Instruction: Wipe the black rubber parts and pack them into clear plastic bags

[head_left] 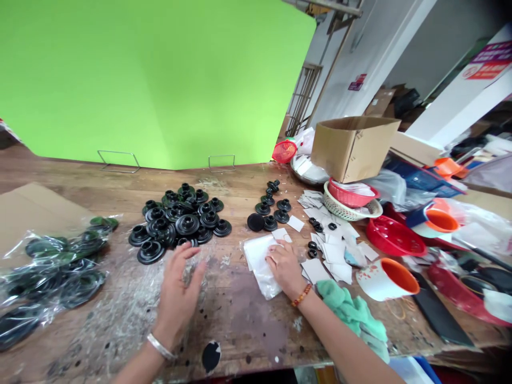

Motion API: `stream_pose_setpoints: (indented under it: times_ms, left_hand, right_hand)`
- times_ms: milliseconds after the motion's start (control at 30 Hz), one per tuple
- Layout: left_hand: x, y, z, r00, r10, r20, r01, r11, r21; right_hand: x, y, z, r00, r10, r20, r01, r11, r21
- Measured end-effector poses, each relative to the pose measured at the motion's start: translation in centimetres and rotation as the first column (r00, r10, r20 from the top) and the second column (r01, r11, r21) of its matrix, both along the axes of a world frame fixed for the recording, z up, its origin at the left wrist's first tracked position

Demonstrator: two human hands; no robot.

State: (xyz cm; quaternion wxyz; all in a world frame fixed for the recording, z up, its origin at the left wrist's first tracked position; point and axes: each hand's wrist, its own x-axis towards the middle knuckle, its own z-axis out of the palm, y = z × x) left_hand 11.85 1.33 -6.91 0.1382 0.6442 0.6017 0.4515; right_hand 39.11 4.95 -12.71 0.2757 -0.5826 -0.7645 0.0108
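My left hand is held over the table with thumb and fingers apart and nothing in it. Just beyond its fingertips is a pile of black round flanged parts, each with a raised hub. My right hand rests on a stack of thin white, see-through plastic bags, its fingers bent and pressed onto the top one. Several more black flanged parts sit past that hand. White cards lie scattered to its right, with small black nuts among them.
Bagged black parts lie at the left on cardboard. A green panel stands behind the table. To the right are a cardboard box, a red basket, an orange-lined white cup and a green cloth.
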Motion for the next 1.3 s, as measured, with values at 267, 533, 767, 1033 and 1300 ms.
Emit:
stream_pose_setpoints:
  times_ms: [267,533,767,1033,1300]
  left_hand:
    - [6.0,-3.8,-3.6,0.855,-0.489,-0.173,0.427,0.853,-0.301]
    - [8.5,-4.1,-3.7,0.682,-0.607,-0.407,0.405,0.777,-0.481]
    - [8.2,-4.4,-4.4,0.671,-0.59,-0.448,0.418,0.801,-0.429]
    - [8.0,-4.6,-5.0,0.666,-0.572,-0.478,0.428,0.819,-0.383]
    - [8.0,-4.6,-5.3,0.67,-0.562,-0.485,0.44,0.827,-0.349]
  right_hand:
    - [0.0,0.0,1.1,0.99,-0.058,0.128,0.07,0.994,-0.09]
    - [0.0,-0.5,1.4,0.986,-0.017,-0.167,-0.002,0.994,-0.112]
    - [1.3,-0.6,1.9,0.938,-0.071,-0.339,0.014,0.986,-0.167]
    - [1.7,-0.1,2.5,0.939,0.003,-0.345,-0.019,0.999,-0.043]
    - [2.3,-0.4,3.4,0.9,-0.061,-0.432,0.089,0.995,0.046]
